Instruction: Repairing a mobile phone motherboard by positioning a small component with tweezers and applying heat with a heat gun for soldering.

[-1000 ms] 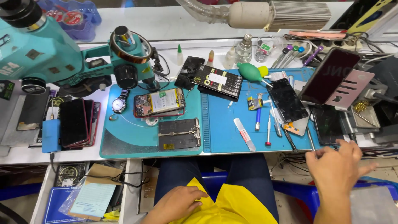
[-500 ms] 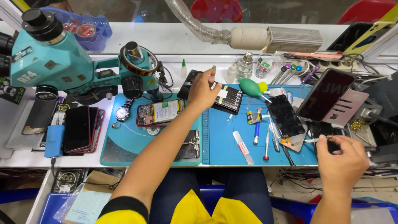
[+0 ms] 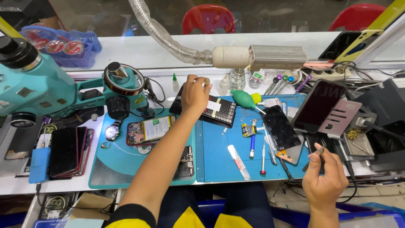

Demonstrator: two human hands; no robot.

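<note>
Black case (image 3: 219,110) under left hand (image 3: 195,95)

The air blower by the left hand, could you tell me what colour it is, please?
Green bulb, yellow cap; the air blower shows best in the head view.

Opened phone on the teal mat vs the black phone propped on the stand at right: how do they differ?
The opened phone lies flat on the teal mat with its back off, insides and battery exposed; the black phone leans tilted on the grey stand, closed, its dark screen facing out. The opened phone sits left of the left hand; the black phone sits above the right hand. Both are untouched.
</note>
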